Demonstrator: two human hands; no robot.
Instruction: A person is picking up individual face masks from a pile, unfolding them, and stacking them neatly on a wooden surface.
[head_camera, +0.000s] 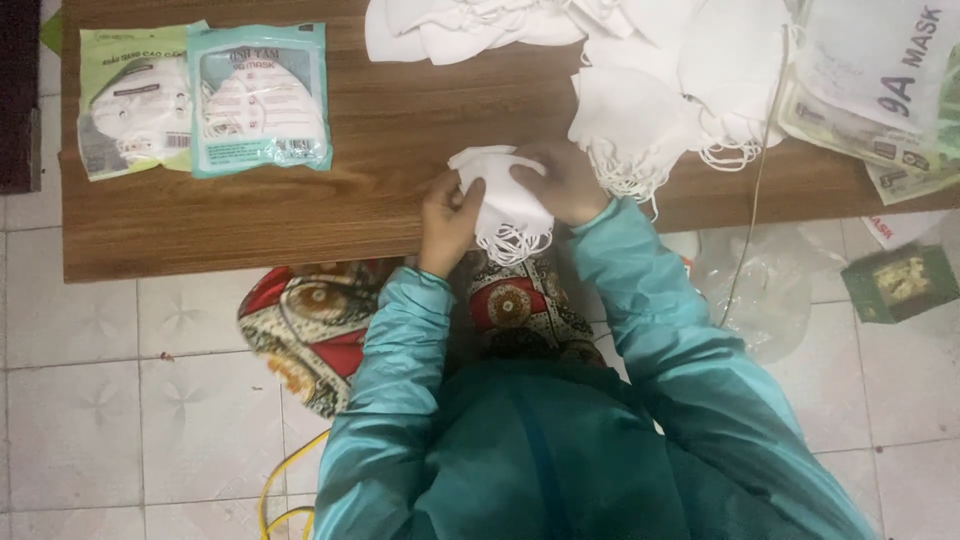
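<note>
Both hands, left (449, 212) and right (562, 182), pinch a white mask stack (505, 205) at counter (300, 215) front edge; soft, light, best gripped by edges.

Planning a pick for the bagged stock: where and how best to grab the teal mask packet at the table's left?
Probably the teal packet's bottom edge, from the table's near side. It lies flat, overlapping the green packet on its left, so that side is blocked; the near edge sits on bare table. Both hands, left and right, hold folded white masks.
</note>
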